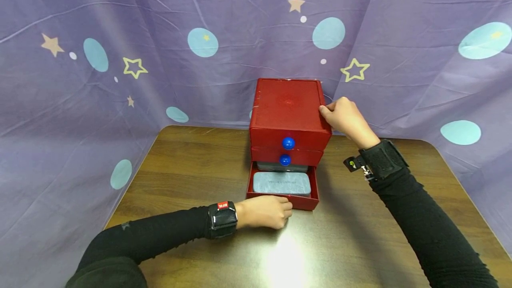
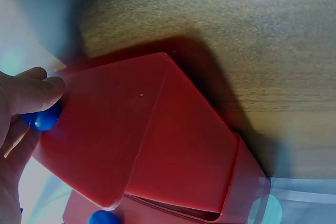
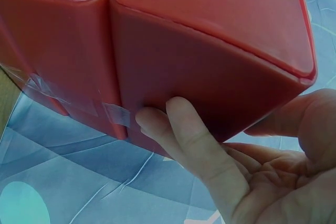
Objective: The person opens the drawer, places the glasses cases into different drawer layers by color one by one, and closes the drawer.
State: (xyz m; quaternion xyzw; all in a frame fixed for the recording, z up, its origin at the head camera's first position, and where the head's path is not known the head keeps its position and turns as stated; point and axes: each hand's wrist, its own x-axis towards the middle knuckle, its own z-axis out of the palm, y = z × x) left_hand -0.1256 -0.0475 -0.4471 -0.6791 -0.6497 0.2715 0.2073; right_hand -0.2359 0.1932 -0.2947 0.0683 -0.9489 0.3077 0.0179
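Note:
A red drawer cabinet (image 1: 288,101) stands on the table, its bottom drawer (image 1: 305,203) pulled out toward me. Inside that drawer lies a grey-blue rounded case (image 1: 282,183), with another greyish thing (image 1: 276,167) partly hidden behind it. My left hand (image 1: 264,211) is at the drawer's front; in the left wrist view its fingers and thumb pinch the blue knob (image 2: 46,117). Against the cabinet's right side and top edge rests my right hand (image 1: 346,117). Its fingers (image 3: 191,127) lie fairly straight on the red side wall in the right wrist view, the thumb by the top edge.
Two upper drawers with blue knobs (image 1: 288,143) are closed above the pulled-out one. Clear tape (image 3: 116,113) crosses the seams on the cabinet's side. Behind the wooden table (image 1: 192,168) hangs a purple cloth (image 1: 240,79) with stars and dots.

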